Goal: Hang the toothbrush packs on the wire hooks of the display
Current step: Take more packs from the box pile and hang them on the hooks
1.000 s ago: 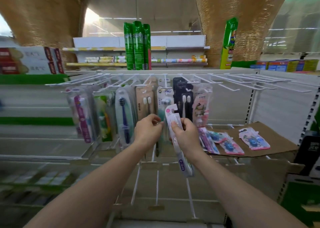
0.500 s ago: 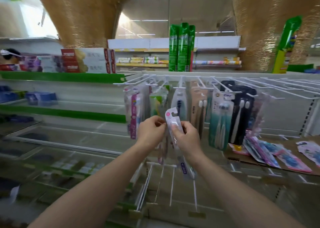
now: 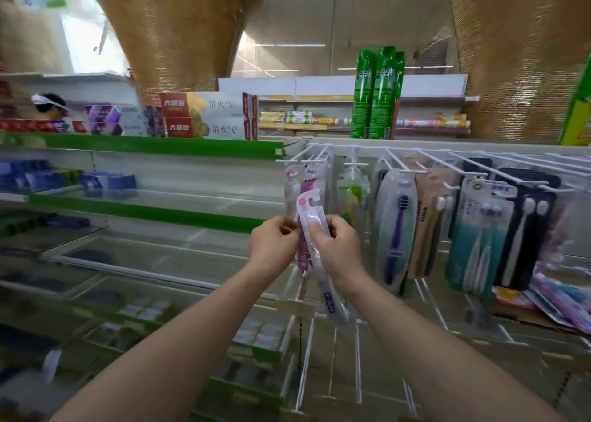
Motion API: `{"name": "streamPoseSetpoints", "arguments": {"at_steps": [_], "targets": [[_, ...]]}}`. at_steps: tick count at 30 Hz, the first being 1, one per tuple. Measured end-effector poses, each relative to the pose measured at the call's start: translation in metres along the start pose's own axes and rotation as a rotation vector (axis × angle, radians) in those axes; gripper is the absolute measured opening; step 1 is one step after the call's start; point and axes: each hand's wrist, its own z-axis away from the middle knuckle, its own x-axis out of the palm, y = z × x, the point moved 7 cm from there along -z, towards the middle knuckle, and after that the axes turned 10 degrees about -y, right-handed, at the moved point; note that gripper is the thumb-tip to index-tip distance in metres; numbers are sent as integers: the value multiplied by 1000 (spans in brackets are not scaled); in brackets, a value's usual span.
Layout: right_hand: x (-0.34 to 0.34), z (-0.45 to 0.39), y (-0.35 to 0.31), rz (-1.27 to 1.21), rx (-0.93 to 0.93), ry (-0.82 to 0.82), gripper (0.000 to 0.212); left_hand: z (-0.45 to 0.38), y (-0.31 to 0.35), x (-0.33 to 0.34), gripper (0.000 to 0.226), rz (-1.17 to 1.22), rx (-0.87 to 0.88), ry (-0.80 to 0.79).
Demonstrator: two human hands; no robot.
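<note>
Head view: right hand point(image 3: 337, 250) grips a pink-white toothbrush pack point(image 3: 315, 229), thumb pressed on its front, pack upright just below the leftmost wire hooks point(image 3: 315, 154); left hand point(image 3: 273, 245) pinches the pack's left edge, fingers curled together; other packs point(image 3: 396, 229) hang to the right; green spray cans point(image 3: 377, 95) behind.

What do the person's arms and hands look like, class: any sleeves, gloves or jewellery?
Both forearms are bare right to the bottom edge of the picture, with no sleeves showing. The left hand and right hand wear no gloves, and no watch, bracelet or ring is visible. The nails look short and plain.
</note>
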Motion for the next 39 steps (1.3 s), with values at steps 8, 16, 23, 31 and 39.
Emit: {"name": "streamPoseSetpoints", "arguments": {"at_steps": [8, 16, 23, 31, 39], "targets": [[17, -32, -17, -53, -13, 112, 13, -14, -16, -15, 8, 59, 25, -28], [16, -55, 2, 29, 109, 227, 26, -21, -30, -14, 6, 112, 3, -48], [10, -66, 10, 363, 395, 251, 49, -24, -29, -8, 4, 138, 6, -58], [2, -60, 13, 285, 316, 189, 35, -22, -19, -6, 3, 148, 1, -36], [15, -20, -11, 92, -33, 232, 14, -20, -27, -10, 2, 166, -20, 42]]}}
